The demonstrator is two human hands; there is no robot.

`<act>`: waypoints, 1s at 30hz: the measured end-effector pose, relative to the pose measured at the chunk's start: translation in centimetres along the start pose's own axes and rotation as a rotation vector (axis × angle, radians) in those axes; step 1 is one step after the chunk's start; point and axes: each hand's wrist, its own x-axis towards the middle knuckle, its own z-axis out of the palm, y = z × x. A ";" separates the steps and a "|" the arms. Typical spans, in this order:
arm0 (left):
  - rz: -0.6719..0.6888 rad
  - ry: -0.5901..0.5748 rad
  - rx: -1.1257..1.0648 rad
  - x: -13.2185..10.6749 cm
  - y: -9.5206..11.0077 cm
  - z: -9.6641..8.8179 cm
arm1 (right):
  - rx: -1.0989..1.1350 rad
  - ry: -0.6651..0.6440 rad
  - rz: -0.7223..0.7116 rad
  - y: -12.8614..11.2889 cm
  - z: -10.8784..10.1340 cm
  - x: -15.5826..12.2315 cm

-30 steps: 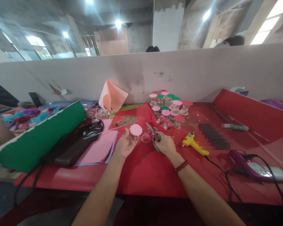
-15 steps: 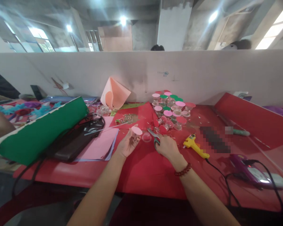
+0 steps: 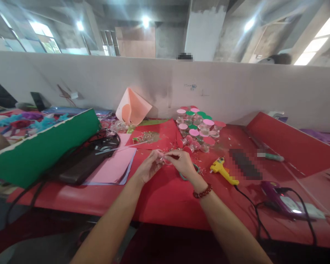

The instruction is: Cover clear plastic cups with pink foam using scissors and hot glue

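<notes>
My left hand (image 3: pixel 148 168) holds a small clear plastic piece with a pink disc (image 3: pixel 160 154), mostly hidden by the fingers. Meeting it from the right, my right hand (image 3: pixel 183 162) has thumb and forefinger pinched at the piece's edge. Whether those fingertips grip the piece itself or some small bit on it is too small to tell. Under my right wrist lie green-handled scissors (image 3: pixel 184 176) on the red table, their blades hidden by the hand. Behind the hands stands a cluster of similar clear pieces with pink, green and red discs (image 3: pixel 193 132).
A yellow glue gun (image 3: pixel 224 171) lies to the right, its cord running to a purple power strip (image 3: pixel 280 201). On the left are pink paper sheets (image 3: pixel 112 167), a dark bag (image 3: pixel 79 165) and a green board (image 3: pixel 44 146). A red board (image 3: pixel 294 143) stands at right.
My right hand has let go of the scissors, which now rest on the table, and has moved left to the pink-disc piece. My left hand keeps holding that piece, now tilted.
</notes>
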 end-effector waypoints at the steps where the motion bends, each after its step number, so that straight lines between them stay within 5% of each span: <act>1: -0.015 0.020 0.005 0.0 0.0 0.0 | 0.073 0.008 0.021 0.6 0.3 -0.1; 7: -0.154 0.109 0.075 -0.2 0.2 0.5 | 0.308 0.024 0.096 2.5 0.5 -1.0; 25: -0.428 -0.028 -0.045 -0.3 1.3 1.1 | 0.384 0.022 0.116 2.6 0.4 -1.2; 30: -0.424 -0.085 0.019 -0.1 0.9 0.7 | 0.273 0.119 0.087 2.3 0.6 -1.3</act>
